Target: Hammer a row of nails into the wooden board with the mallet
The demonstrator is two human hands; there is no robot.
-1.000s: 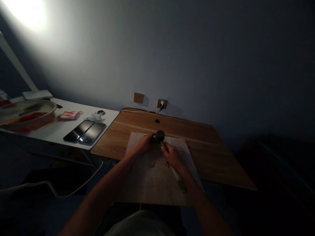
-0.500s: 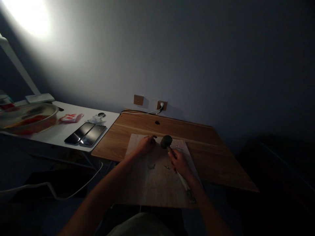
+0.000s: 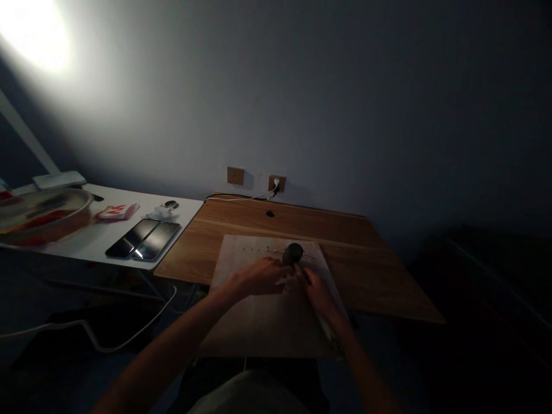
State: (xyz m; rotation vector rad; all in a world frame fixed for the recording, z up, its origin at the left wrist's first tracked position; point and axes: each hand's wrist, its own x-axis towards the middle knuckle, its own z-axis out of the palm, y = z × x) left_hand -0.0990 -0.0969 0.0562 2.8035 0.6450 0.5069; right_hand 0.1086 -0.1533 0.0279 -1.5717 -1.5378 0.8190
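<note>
My right hand (image 3: 319,294) is wrapped round the handle of a mallet (image 3: 292,253) with a dark round head and a pale handle running back under my forearm. The head hangs over the far part of a light wooden board (image 3: 259,330). My left hand (image 3: 261,277) reaches across the board, its fingers just below the mallet head; they are blurred and dim, so their grip is unclear. Along the board's far side stands a row of several small nails (image 3: 267,249). What lies under my left hand is hidden.
The board rests on a brown wooden table (image 3: 379,282). To the left, a white table (image 3: 97,244) carries two phones (image 3: 156,240), a red-and-white packet (image 3: 116,213), crumpled plastic (image 3: 163,213) and a large round clear container (image 3: 47,215). A plugged-in cable (image 3: 254,196) runs along the wall.
My left hand has moved right and nearer to me, from the far part of the board towards its middle. The nail row shows now. The mallet stays in my right hand, and the view has shifted slightly.
</note>
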